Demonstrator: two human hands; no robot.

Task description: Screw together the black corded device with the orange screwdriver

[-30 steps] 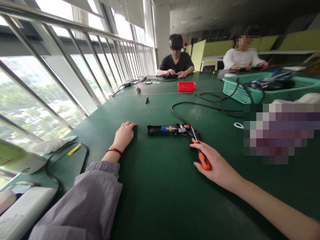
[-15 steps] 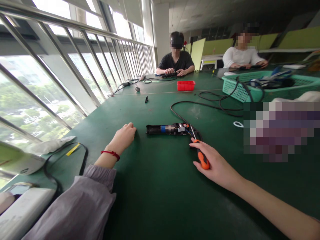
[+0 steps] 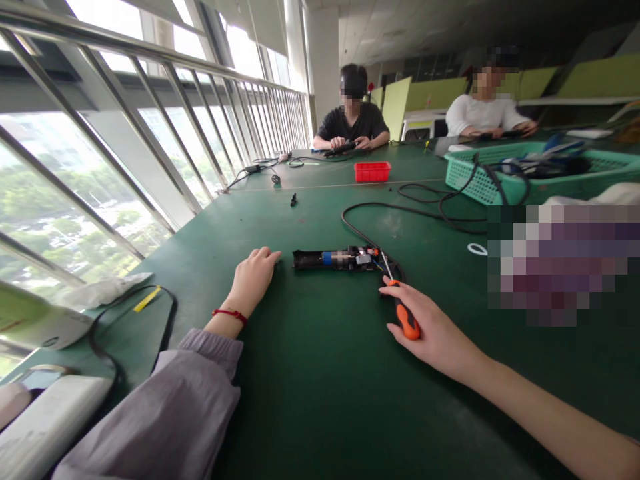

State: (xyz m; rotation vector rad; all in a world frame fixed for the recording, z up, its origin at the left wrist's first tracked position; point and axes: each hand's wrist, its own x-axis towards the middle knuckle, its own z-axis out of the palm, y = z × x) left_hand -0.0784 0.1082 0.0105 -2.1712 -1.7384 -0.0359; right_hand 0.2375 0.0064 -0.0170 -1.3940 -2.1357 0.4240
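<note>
An opened black corded electric device (image 3: 340, 260) lies on the green table, its wiring and a blue band exposed. My right hand (image 3: 433, 320) holds an orange-and-black screwdriver (image 3: 407, 319) loosely, thumb and fingers around the handle. The screwdriver's metal shaft slants to the device's right end, where its tip meets the wiring area; exact contact is hard to see. My left hand (image 3: 254, 277) is closed, fingers curled and pinched, just left of the device and apart from it. Something tiny may be at its fingertips, too small to name.
A small black part (image 3: 293, 199) and a red tray (image 3: 373, 172) are farther back. A green basket (image 3: 480, 180) of tools and cables stands right, near a white ring (image 3: 477, 249). At left lie a black strap (image 3: 173, 313) and a white box (image 3: 55, 420). Two people sit beyond.
My left hand has moved slightly right, toward the device's left end, with its fingertips now pinched. My right hand, the screwdriver and the device have stayed in place.
</note>
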